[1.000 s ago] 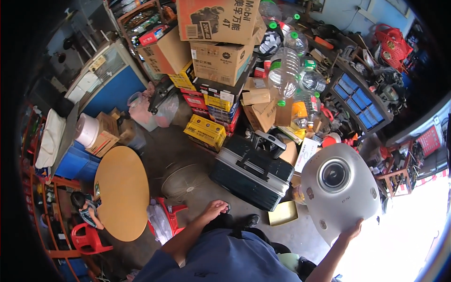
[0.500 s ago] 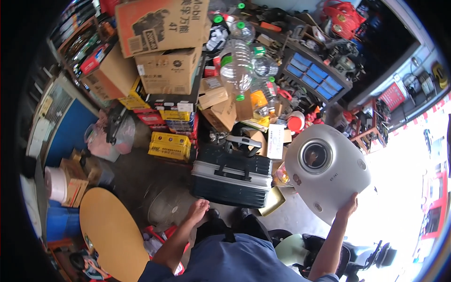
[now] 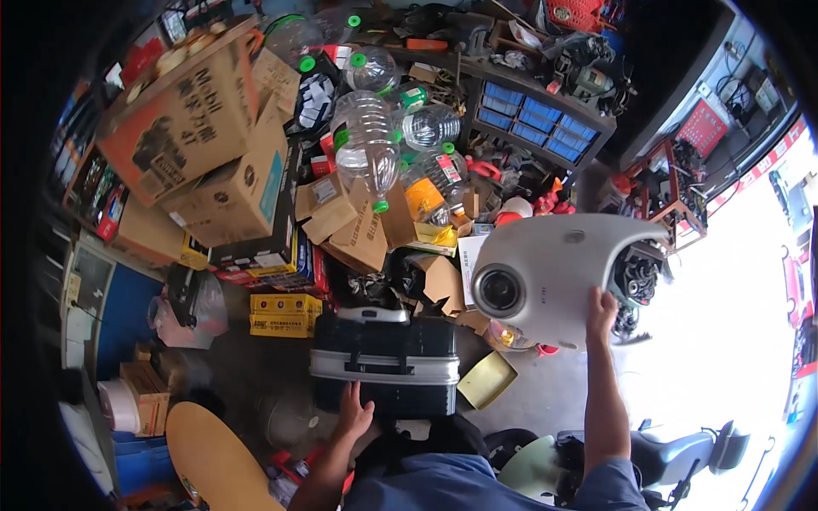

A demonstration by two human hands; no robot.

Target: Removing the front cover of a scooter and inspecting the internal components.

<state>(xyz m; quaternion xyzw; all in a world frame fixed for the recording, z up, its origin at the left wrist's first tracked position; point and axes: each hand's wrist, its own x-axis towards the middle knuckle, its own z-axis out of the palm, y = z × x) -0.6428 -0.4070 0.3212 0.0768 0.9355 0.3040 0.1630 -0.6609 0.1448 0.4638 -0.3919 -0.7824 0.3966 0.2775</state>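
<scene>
My right hand grips the lower edge of a white, smooth, curved panel, held up off the floor on the right. A round opening with a shiny ring and dark centre is set in the panel's left part. What lies behind the panel is hidden. My left hand is open, fingers apart and pointing at a dark hard-shell suitcase with a silver band. Its fingertips overlap the suitcase's front near the carry handle; whether they touch is unclear. The suitcase's grey pull handle lies at its far side.
Stacked cardboard boxes lean at the left back. Clear plastic bottles and opened cartons pile up behind the suitcase. A shallow yellow tray is on the floor. A yellow round tabletop stands at left, a scooter at lower right.
The white panel has turned in my right hand, its ringed opening swinging down and left. My left hand has opened and moved against the suitcase's front. The whole view has shifted.
</scene>
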